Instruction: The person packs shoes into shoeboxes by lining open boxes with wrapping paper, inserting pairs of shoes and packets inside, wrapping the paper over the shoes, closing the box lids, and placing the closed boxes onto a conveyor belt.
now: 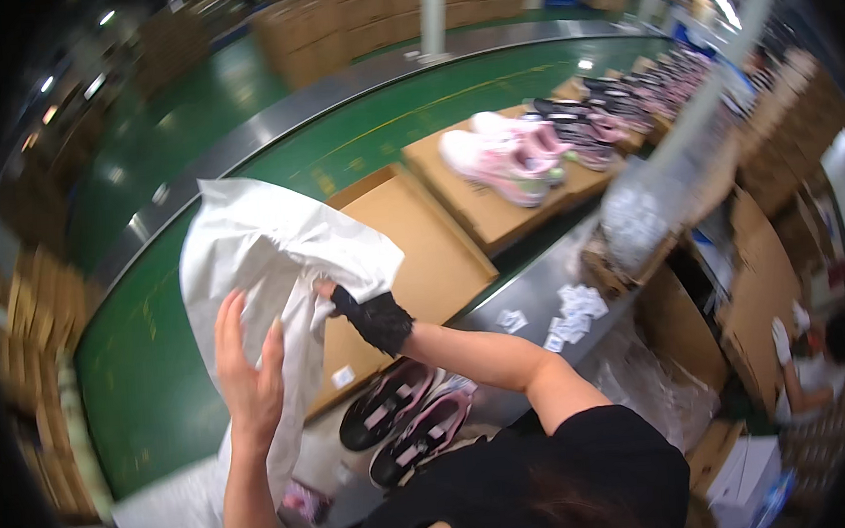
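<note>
- While the big sheet of white tissue paper [267, 244] is held up over the near edge of the green conveyor belt [149, 377], the left hand [247, 362] is pressed flat against it, fingers spread wide and nothing gripped.
- The right hand [368, 316], covered by a black fingerless glove, is pinched shut on a fold of that same paper, pretty much at the sheet's middle.
- Just behind the paper, an open cardboard shoe box [421, 245] is seen lying on the belt, partly hidden by the sheet.
- A pair of dark sneakers [403, 420] with pink straps is parked at the near edge of the metal worktable [531, 306], right under the right forearm.
- Small white paper tags [571, 315] are scattered toward the right edge of that table.
- Further along the belt, pink-and-white sneakers [503, 157] are set on top of another flat box, with a row of more shoes behind them.
- Off at the far right, another person [816, 366] in white gloves is glimpsed among cardboard cartons; it's too blurry for more to be made out.
</note>
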{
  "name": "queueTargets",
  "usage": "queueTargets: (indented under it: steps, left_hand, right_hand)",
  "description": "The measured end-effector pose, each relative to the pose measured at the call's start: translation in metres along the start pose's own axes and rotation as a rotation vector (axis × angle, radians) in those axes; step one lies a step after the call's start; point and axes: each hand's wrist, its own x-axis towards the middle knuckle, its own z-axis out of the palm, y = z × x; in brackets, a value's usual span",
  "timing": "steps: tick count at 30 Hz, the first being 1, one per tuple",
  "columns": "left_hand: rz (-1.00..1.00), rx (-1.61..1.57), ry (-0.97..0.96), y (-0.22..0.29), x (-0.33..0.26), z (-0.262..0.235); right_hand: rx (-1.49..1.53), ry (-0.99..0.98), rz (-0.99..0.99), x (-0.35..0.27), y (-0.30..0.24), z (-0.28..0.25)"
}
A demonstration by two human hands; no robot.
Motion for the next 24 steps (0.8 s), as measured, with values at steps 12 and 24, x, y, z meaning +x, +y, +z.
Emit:
queueTargets:
  steps: [12,24]
  left_hand:
    - [-0.348,0.621,-0.57,-0.143,-0.129,0.004]
    - [-1.182,-0.424,0.009,-0.298,-0.17,-0.011]
  right_hand:
    - [0.733,0.695,0.495,0.044,0.075,-0.218]
    - [-0.925,-0.303,-0.091,-0.122,0.011,-0.173]
